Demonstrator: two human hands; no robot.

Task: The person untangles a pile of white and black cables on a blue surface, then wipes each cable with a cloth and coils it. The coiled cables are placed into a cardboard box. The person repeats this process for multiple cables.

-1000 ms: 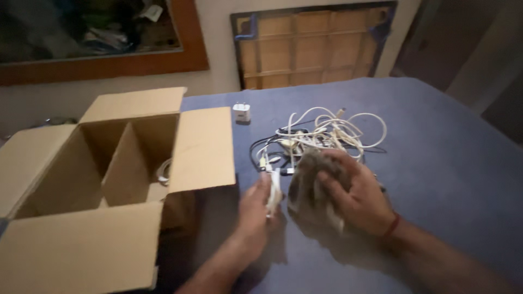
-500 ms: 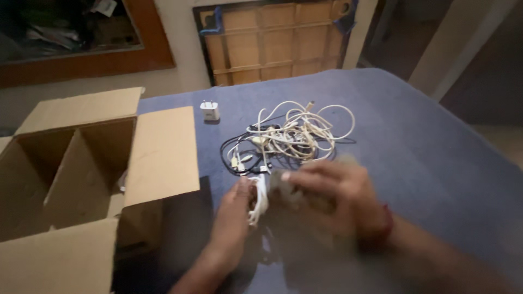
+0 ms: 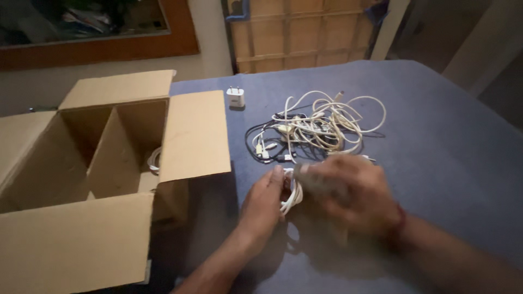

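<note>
My left hand (image 3: pixel 262 202) grips a small coiled white cable (image 3: pixel 292 197) above the blue tabletop (image 3: pixel 447 147). My right hand (image 3: pixel 354 191) is closed on a grey cloth (image 3: pixel 321 182) pressed against that coil; it is blurred by motion. Just beyond both hands lies a tangled pile of white and black cables (image 3: pixel 313 126). A white plug adapter (image 3: pixel 236 97) stands farther back. An open cardboard box (image 3: pixel 103 169) with a divider sits to the left, and a white cable (image 3: pixel 154 161) lies inside its right compartment.
The box's right flap (image 3: pixel 195 136) hangs out over the table close to my left hand. A wooden slatted panel (image 3: pixel 305 34) leans on the far wall. A wood-framed opening (image 3: pixel 98 30) with clutter is at the back left.
The coil and cloth stay in my hands while the right hand rubs along the cable. The camera has shifted, so the box and pile sit a little differently in view.
</note>
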